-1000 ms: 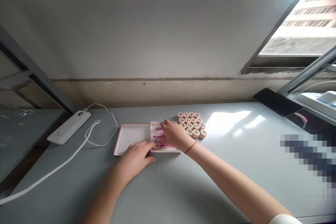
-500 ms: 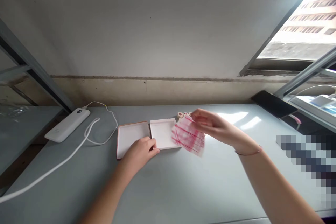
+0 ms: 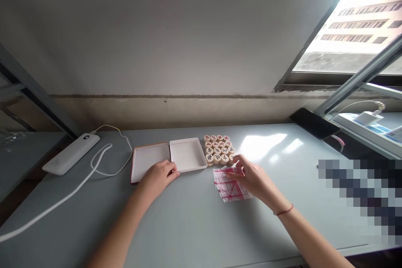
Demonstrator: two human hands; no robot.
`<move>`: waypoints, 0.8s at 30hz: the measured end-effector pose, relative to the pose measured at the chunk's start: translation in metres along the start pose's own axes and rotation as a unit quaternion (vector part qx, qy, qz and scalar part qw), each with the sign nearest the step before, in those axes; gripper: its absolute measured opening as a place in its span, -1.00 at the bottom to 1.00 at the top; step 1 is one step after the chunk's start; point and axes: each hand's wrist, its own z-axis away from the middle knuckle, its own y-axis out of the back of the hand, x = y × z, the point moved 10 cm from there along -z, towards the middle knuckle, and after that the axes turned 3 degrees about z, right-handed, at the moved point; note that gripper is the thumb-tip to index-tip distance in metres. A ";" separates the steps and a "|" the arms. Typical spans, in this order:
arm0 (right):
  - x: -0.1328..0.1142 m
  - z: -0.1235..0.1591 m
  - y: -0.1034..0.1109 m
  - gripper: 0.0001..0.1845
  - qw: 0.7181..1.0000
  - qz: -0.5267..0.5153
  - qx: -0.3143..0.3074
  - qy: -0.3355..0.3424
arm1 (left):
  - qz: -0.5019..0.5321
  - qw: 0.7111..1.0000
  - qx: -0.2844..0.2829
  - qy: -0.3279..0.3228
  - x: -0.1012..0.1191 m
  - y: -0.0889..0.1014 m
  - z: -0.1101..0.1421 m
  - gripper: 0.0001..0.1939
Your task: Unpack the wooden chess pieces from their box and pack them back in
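A folded Chinese chess board sheet (image 3: 230,186), white and translucent with red lines, is pinched in my right hand (image 3: 253,178). It lies at or just above the desk. Right behind it sit several round Chinese chess pieces (image 3: 217,150) in tight rows, marked with red or dark characters. To their left is a shallow white box tray (image 3: 188,155) with nothing in it. Beside the tray lies the other box half (image 3: 148,159), white inside with a reddish-brown edge. My left hand (image 3: 158,178) is closed at the front corner where both halves meet, its fingertips partly hidden.
A white power bank (image 3: 71,153) with a white cable (image 3: 72,194) lies at the left of the grey desk (image 3: 194,226). A black flat object (image 3: 314,122) leans at the right rear near a metal frame (image 3: 351,75). Wall runs behind.
My right hand has lowered the sheet toward me, in front of the chess pieces, uncovering their rows. My left hand stays at the box halves. The view has shifted slightly.
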 end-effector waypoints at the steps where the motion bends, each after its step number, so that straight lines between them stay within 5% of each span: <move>1: 0.000 0.001 0.007 -0.73 1.000 0.011 0.026 0.002 | -0.017 1.000 0.005 -0.006 0.002 0.003 0.001 -0.81; 5: -0.018 0.011 0.042 -0.69 0.987 0.013 0.159 0.024 | -0.135 0.984 0.095 -0.067 0.026 0.026 0.012 -0.78; 7: -0.046 0.018 0.048 -0.76 0.977 -0.010 0.185 0.100 | -0.165 0.970 0.113 -0.141 0.048 0.024 0.020 -0.83; 11: -0.126 0.051 0.009 -0.73 0.919 0.018 0.140 0.368 | -0.178 0.931 0.040 -0.317 0.085 -0.024 0.038 -0.78; 14: -0.154 0.071 -0.037 -0.73 0.872 0.056 0.093 0.477 | -0.169 0.920 0.014 -0.354 0.087 -0.051 0.041 -0.76; 17: -0.153 0.068 -0.062 -0.76 0.879 0.070 0.041 0.470 | -0.149 0.930 0.007 -0.335 0.080 -0.058 0.037 -0.77; 24: -0.147 0.058 -0.061 -0.82 0.897 0.073 -0.003 0.437 | -0.117 0.949 0.007 -0.294 0.075 -0.052 0.033 -0.77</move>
